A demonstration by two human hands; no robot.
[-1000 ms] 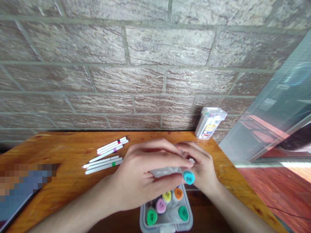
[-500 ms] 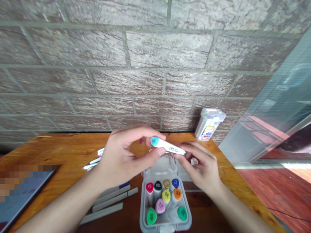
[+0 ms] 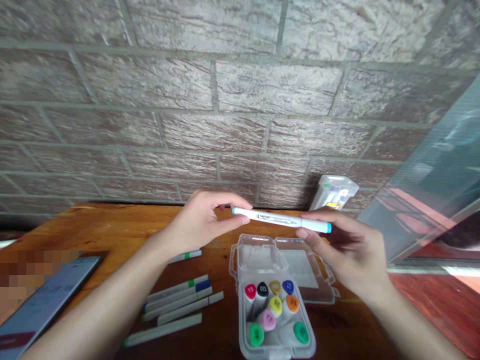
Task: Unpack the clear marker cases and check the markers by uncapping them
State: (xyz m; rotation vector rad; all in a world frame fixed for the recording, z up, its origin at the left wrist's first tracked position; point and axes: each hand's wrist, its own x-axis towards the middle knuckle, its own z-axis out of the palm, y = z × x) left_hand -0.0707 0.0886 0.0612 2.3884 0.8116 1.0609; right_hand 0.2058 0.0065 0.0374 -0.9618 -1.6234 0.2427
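Observation:
A white marker with light-blue ends (image 3: 275,219) is held level between both hands, above an opened clear case. My left hand (image 3: 204,220) pinches its left end between thumb and fingers. On its right part, just short of the blue tip, my right hand (image 3: 348,245) is closed. Below, the clear plastic marker case (image 3: 244,345) contains several upright markers with numbered, coloured caps, such as a red cap (image 3: 250,291) and a yellow cap (image 3: 275,305). Its transparent lid (image 3: 258,257) is folded back towards the wall.
Several loose markers (image 3: 176,300) lie left of the case, partly behind my left forearm. A tablet or phone (image 3: 56,295) rests at the table's left. Another clear marker box (image 3: 333,192) stands at the back right, against the brick wall (image 3: 240,130).
The marker has turned from pointing its blue end at me to lying lengthwise across the view. My right hand has moved right along with its end, and the view has shifted slightly.

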